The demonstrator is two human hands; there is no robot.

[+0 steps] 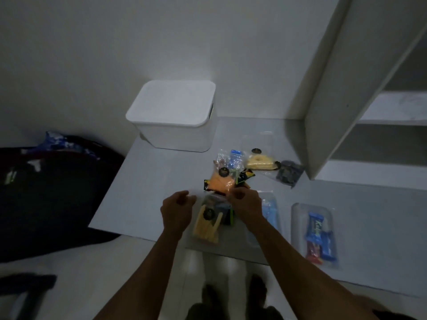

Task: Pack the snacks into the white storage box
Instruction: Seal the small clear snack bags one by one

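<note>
The white storage box [175,132] stands at the back of the table with its lid [173,102] on. A pile of snack packets lies mid-table. My right hand [245,202] pinches the near edge of the orange snack packet [219,183]. Over the top of a clear bag of yellow sticks [206,227] hovers my left hand [178,206], its fingers loosely curled and nothing in them. Farther back lie a pale yellow snack bag [258,162], a dark snack bag [287,173] and a blue-and-clear packet [233,158]. Light blue packets [270,210] are partly hidden by my right wrist.
A clear bag of blue and red bars [317,236] lies near the table's front right edge. A white shelf unit [346,88] rises at the right. Dark bedding [53,192] lies left of the grey table [143,181]. The room is dim.
</note>
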